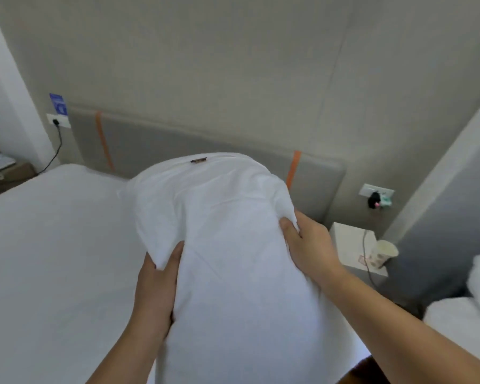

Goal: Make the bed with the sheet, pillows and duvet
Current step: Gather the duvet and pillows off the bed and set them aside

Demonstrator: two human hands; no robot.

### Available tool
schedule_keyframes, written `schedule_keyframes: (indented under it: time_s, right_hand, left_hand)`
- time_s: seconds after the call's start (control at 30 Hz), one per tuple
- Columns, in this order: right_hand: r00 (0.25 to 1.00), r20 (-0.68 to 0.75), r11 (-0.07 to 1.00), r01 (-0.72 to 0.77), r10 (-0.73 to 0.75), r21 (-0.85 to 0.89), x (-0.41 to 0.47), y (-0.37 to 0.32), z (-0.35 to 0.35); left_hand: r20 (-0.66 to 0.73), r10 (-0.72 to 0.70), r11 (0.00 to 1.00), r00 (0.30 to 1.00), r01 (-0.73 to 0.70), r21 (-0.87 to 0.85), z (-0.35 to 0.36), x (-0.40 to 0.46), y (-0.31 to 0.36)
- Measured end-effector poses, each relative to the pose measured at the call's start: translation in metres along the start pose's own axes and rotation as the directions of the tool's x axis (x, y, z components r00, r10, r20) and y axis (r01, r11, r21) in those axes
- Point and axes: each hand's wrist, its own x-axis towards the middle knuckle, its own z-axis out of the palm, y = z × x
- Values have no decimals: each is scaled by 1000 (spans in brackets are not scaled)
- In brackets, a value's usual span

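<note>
A plump white pillow (222,234) in a white case fills the middle of the view, held up lengthwise above the bed and pointing at the headboard. A small dark tag shows at its far end. My left hand (157,289) grips its left side, thumb on top and fingers curled under the fabric. My right hand (306,245) grips its right side, pinching a fold of the case. The white sheet (53,259) lies smooth over the mattress to the left. No duvet is in sight.
A grey padded headboard (155,145) with two orange straps stands against the beige wall. A white bedside table (352,248) with a paper cup (383,253) and a cable sits to the right. White bedding (471,306) lies at the right edge. A cluttered nightstand (3,170) is far left.
</note>
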Motion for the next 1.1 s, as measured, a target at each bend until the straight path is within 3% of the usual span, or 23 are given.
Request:
schedule_keyframes:
  time_s: [0.17,0.33,0.57,0.73,0.9,1.0,1.1]
  right_hand:
    - [980,-200,981,-60,22,-183,-37,5,-161]
    - [912,-411,933,-165,20,-320,-90,22,-335]
    - [801,-598,835,-306,-34,-457,-169,52,-525]
    - [732,-677,734,-421,-71,-533,-235,57,-651]
    - [670,-740,656,-533,-57,-534,-285,72,-745]
    - [620,-784,626,-598,-34,-500,-306,92,-775]
    - [619,-784,615,-637,49,-465,-319,144,-784]
  left_hand:
    - [216,55,998,975,-50,-31,91,-77,85]
    - [422,104,993,901,-70,-95,190,-175,155]
    - [566,222,962,794,-83,-261,313,-310,206]
    - [772,276,928,573,50,-369,390,-407,232]
    - [878,341,887,335,194,-419,463,-487,257]
    - [901,310,888,304,246,-389,507,-522,252]
    - [950,140,946,278,245,-211,544,-543,218]
